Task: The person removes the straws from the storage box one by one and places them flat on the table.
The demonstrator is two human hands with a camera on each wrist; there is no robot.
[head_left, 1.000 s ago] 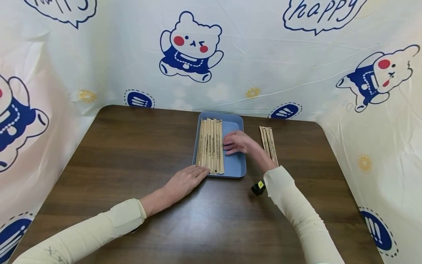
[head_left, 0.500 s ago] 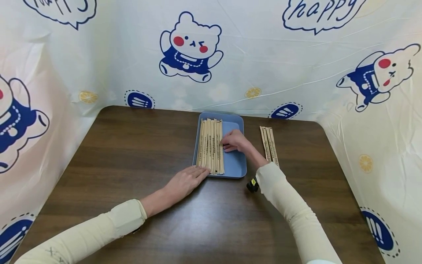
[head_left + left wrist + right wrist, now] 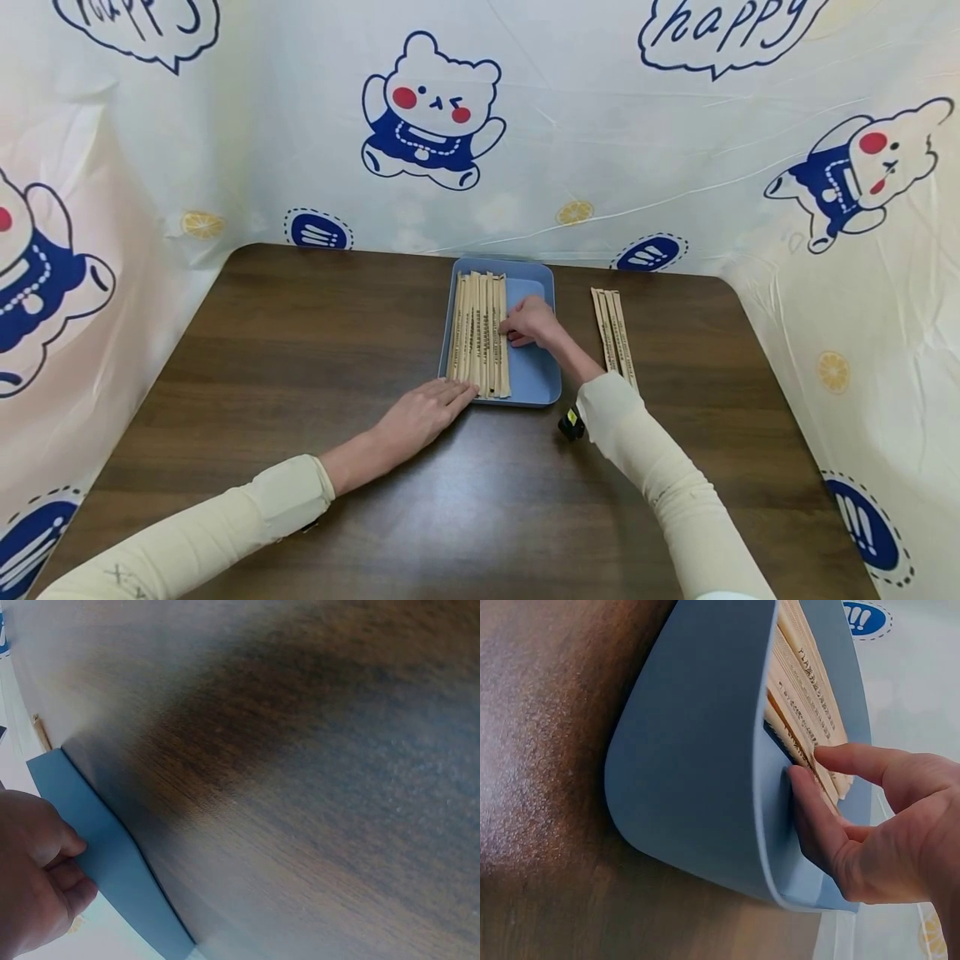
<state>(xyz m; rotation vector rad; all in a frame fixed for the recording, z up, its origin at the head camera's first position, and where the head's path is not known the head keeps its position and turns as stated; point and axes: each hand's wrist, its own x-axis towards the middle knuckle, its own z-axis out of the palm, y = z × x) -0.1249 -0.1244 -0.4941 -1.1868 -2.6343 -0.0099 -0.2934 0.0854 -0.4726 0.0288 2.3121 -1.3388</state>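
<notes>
Paper-wrapped chopsticks (image 3: 478,333) lie side by side in the left part of a blue tray (image 3: 536,383), printed lettering along their sleeves. My left hand (image 3: 420,417) holds the tray's near left rim, its fingers reaching over the edge; in the left wrist view its thumb presses the outer tray wall (image 3: 112,851). Inside the tray, my right hand (image 3: 531,321) pinches the rightmost wrapped chopsticks between thumb and fingers. The right wrist view shows this hand (image 3: 900,825) with its fingertips at the outermost packet (image 3: 806,754), beside the tray's bare right part.
Several more wrapped chopsticks (image 3: 613,329) lie on the brown wooden table (image 3: 315,333) right of the tray, partly behind the right forearm. A patterned curtain (image 3: 570,125) hangs right behind the table's far edge. A small black device (image 3: 572,423) sits at the right wrist.
My right hand has moved slightly left, its fingers closing in against the rightmost wrapped chopsticks. The left hand and the tray have stayed in place.
</notes>
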